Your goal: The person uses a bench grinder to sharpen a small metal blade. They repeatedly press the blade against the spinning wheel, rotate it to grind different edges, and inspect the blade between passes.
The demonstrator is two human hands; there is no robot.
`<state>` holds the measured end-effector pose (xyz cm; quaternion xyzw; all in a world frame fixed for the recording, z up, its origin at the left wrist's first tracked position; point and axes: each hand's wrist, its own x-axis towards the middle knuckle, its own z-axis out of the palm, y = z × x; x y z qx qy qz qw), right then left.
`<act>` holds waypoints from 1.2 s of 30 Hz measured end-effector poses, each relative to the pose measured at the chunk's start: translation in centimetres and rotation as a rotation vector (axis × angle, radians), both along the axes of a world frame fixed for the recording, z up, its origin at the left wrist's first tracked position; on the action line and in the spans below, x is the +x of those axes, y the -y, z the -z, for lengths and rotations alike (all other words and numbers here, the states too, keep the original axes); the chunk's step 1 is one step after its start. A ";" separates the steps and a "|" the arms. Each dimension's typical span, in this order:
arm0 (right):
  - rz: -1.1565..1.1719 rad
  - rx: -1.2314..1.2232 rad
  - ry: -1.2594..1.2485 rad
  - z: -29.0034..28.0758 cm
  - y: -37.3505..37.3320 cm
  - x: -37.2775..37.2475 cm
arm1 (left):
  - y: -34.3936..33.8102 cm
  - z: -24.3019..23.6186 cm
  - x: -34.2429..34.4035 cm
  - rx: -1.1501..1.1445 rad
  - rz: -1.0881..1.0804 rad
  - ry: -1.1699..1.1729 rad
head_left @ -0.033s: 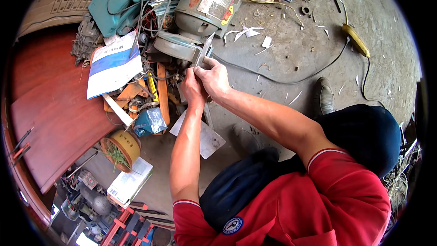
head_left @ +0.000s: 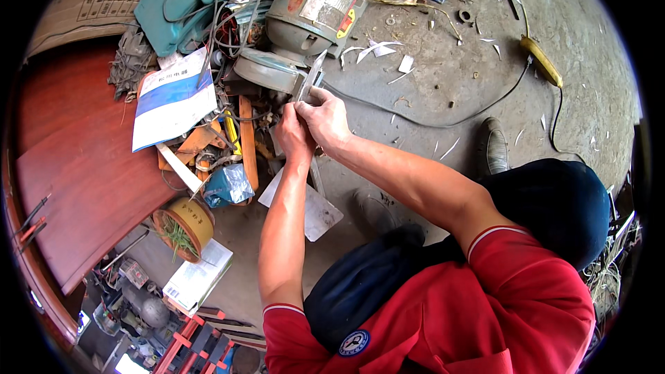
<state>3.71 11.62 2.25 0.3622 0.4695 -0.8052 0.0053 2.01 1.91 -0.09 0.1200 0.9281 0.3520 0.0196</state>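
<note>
Both my hands are closed around the lower end of a pointed, flat metal blade (head_left: pixel 316 69), whose tip points up and away from me. My left hand (head_left: pixel 294 133) grips it low, with the fingers curled. Against it, my right hand (head_left: pixel 327 119) holds the blade from the right side, thumb and fingers pressed together. The blade's handle end is hidden in my hands. It is held at the front of a grey-green bench grinder (head_left: pixel 315 7), by the round wheel guard (head_left: pixel 269 71). Whether the blade touches the wheel cannot be made out.
Left of the grinder lie a teal plastic case (head_left: pixel 181 10), a blue-and-white booklet (head_left: pixel 174 100) and loose tools, beside a reddish wooden board (head_left: pixel 86 166). A black cable (head_left: pixel 443 125) crosses the floor to a yellow socket (head_left: pixel 542 61). A yellow tub (head_left: pixel 190 225) stands near the board.
</note>
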 end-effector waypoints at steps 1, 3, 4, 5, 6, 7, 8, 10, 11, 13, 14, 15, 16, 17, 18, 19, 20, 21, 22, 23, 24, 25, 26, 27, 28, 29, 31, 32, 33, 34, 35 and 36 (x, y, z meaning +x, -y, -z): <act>0.012 0.005 0.001 0.1 0.1 0.0 | -0.1 0.0 0.0 -0.007 -0.004 0.002; 0.009 0.003 0.001 0.2 0.1 -0.1 | -0.1 0.0 -0.1 -0.021 -0.012 0.005; 0.007 0.003 0.002 0.3 0.1 -0.1 | -0.1 0.1 -0.2 -0.034 -0.009 0.000; 0.016 -0.004 -0.008 0.3 0.1 -0.2 | 0.0 0.2 -0.3 -0.047 -0.006 -0.004; 0.025 -0.011 -0.017 0.4 0.2 -0.2 | -0.1 0.2 -0.4 -0.060 -0.002 -0.008; 0.035 -0.018 -0.026 0.5 0.2 -0.3 | -0.1 0.2 -0.4 -0.060 0.007 -0.019; 0.036 -0.020 -0.022 0.6 0.2 -0.2 | -0.1 0.1 -0.4 -0.059 0.016 -0.030; 0.037 -0.025 -0.013 0.5 0.2 -0.2 | -0.2 0.1 -0.3 -0.058 0.025 -0.049; 0.026 -0.020 -0.013 0.5 0.2 -0.2 | -0.2 0.1 -0.2 -0.056 0.025 -0.058; 0.005 -0.012 -0.014 0.6 0.2 -0.1 | -0.1 0.3 -0.1 -0.050 0.031 -0.072; -0.008 -0.002 -0.010 0.7 0.2 0.0 | 0.0 0.4 -0.1 -0.045 0.036 -0.077; -0.021 0.005 -0.007 0.6 0.2 0.0 | 0.2 0.5 0.0 -0.044 0.041 -0.083; -0.034 0.013 -0.004 0.5 0.2 0.1 | 0.3 0.6 0.1 -0.034 0.039 -0.092; -0.046 0.025 0.001 0.3 0.3 0.2 | 0.5 0.7 0.2 -0.023 0.037 -0.101; -0.059 0.041 0.007 0.0 0.2 0.4 | 0.5 0.6 0.4 -0.010 0.035 -0.109; -0.072 0.056 0.014 -0.3 0.1 0.5 | 0.6 0.6 0.4 -0.010 0.039 -0.117; -0.073 0.048 0.011 -0.4 0.2 0.6 | 0.7 0.6 0.5 -0.010 0.044 -0.125; -0.073 0.041 0.007 -0.3 0.3 0.6 | 0.7 0.5 0.6 -0.008 0.050 -0.134; -0.073 0.034 0.004 -0.2 0.4 0.7 | 0.7 0.5 0.7 0.000 0.045 -0.131; -0.075 0.037 -0.002 0.0 0.4 0.8 | 0.7 0.5 0.8 0.009 0.039 -0.128; -0.078 0.039 -0.008 0.1 0.6 0.9 | 0.8 0.5 0.9 0.017 0.033 -0.125; -0.081 0.041 -0.014 0.3 0.7 1.0 | 0.9 0.5 1.0 0.006 0.032 -0.126; -0.084 0.045 -0.016 0.5 0.8 1.1 | 1.0 0.5 1.1 -0.005 0.030 -0.127; -0.088 0.049 -0.019 0.4 0.9 1.1 | 1.3 0.6 1.2 -0.016 0.027 -0.129; -0.093 0.052 -0.022 0.4 1.0 1.2 | 1.5 0.7 1.3 -0.023 0.021 -0.123; -0.098 0.048 -0.027 0.3 1.1 1.3 | 1.7 0.7 1.4 -0.030 0.016 -0.117; -0.107 0.039 -0.034 0.1 1.1 1.5 | 1.8 0.7 1.6 -0.032 0.008 -0.124; -0.102 0.041 -0.032 0.1 1.2 1.6 | 1.8 0.7 1.8 -0.028 0.005 -0.137; -0.096 0.044 -0.029 0.3 1.5 1.6 | 1.8 0.6 1.9 -0.022 0.002 -0.151; -0.090 0.047 -0.026 0.4 1.6 1.7 | 1.9 0.6 2.0 -0.031 0.004 -0.154; -0.083 0.049 -0.035 0.6 1.7 1.8 | 1.9 0.7 2.1 -0.040 0.005 -0.158; -0.078 0.049 -0.043 0.6 1.8 1.9 | 2.0 0.6 2.3 -0.051 0.005 -0.160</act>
